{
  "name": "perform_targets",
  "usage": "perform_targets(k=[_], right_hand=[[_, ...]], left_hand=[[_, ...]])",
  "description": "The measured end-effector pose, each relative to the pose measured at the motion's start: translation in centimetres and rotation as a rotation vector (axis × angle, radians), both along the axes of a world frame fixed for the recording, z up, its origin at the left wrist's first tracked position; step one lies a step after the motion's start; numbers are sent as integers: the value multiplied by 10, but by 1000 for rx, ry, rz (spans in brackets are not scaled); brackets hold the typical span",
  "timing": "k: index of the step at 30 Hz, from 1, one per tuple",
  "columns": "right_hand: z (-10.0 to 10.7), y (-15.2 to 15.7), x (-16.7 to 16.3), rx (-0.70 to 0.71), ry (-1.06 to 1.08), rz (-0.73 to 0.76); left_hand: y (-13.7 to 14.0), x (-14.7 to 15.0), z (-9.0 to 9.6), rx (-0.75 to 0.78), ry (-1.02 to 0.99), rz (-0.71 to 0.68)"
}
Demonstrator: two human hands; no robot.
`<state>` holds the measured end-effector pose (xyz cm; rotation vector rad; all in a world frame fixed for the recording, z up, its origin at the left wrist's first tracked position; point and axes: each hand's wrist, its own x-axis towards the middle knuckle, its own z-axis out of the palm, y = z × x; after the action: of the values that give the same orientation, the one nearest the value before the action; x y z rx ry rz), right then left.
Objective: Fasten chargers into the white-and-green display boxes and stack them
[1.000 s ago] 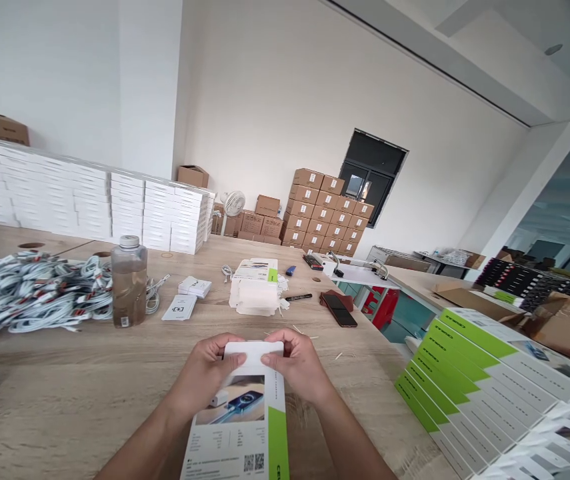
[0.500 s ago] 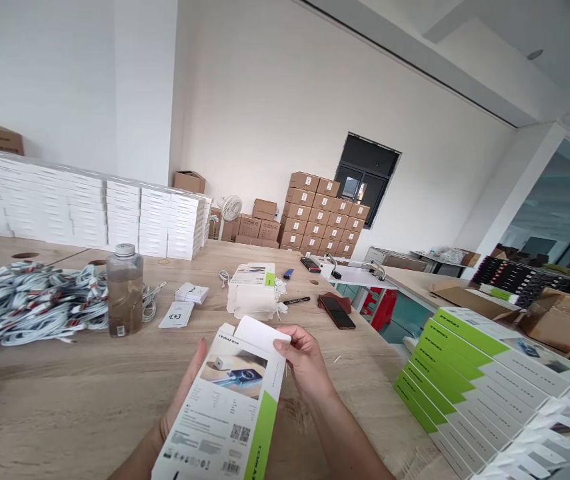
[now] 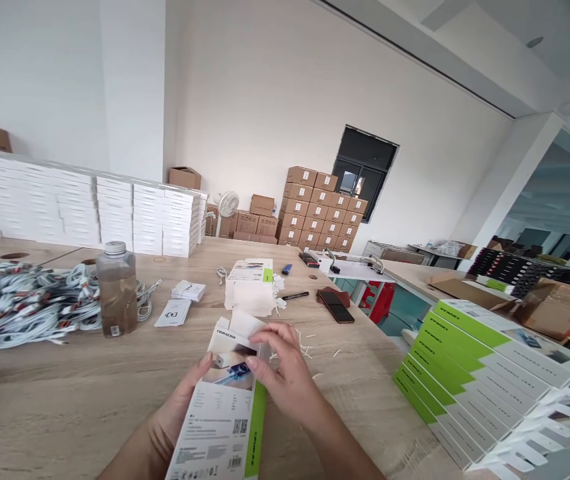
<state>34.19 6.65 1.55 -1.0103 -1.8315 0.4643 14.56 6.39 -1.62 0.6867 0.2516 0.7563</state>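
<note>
A white-and-green product box (image 3: 219, 413), printed with a charger and cable picture, is tilted toward me above the table's near side. My left hand (image 3: 177, 400) grips its left edge, thumb on the front and the other fingers hidden behind. At the top right, my right hand (image 3: 287, 373) has its thumb on the picture and its bent fingers at the raised white top flap (image 3: 245, 325). Just beyond lie an opened, flattened box (image 3: 251, 297) and a black pen (image 3: 296, 295). Small pale strips (image 3: 305, 343) are scattered by my right hand.
White cables (image 3: 25, 303) are heaped at left beside a bottle (image 3: 119, 290). Small leaflets (image 3: 173, 312) lie near them; a phone (image 3: 335, 307) is farther right. Stacked white-and-green boxes (image 3: 465, 373) stand at right. White boxes (image 3: 75, 210) line the far left, with cartons (image 3: 309, 207) beyond.
The right hand has shifted its hold, its thumb moving from the flap's edge down onto the printed front. The box has come slightly lower, and the scattered strips are now uncovered.
</note>
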Motion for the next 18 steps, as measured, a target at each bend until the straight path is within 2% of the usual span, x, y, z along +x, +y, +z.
perform_targets(k=[3,6,8,10,12,14,18], right_hand=[[-2,5,4,-129,212,59],[-9,15,11,-250,433,127],[-13,19,13,-326,485,129],[-16,21,14,-435,424,189],[-19,22,13,-523,340,291],[-23,23,9,-540,323,333],[-35,25,1,-477,390,235]], left_hand=[[-3,7,1,-53,-20,-9],[-4,9,5,-115,48,3],[-2,7,10,-149,110,58],[1,4,14,-129,153,145],[6,1,17,-27,228,268],[11,-2,16,142,386,412],[20,-6,13,432,738,593]])
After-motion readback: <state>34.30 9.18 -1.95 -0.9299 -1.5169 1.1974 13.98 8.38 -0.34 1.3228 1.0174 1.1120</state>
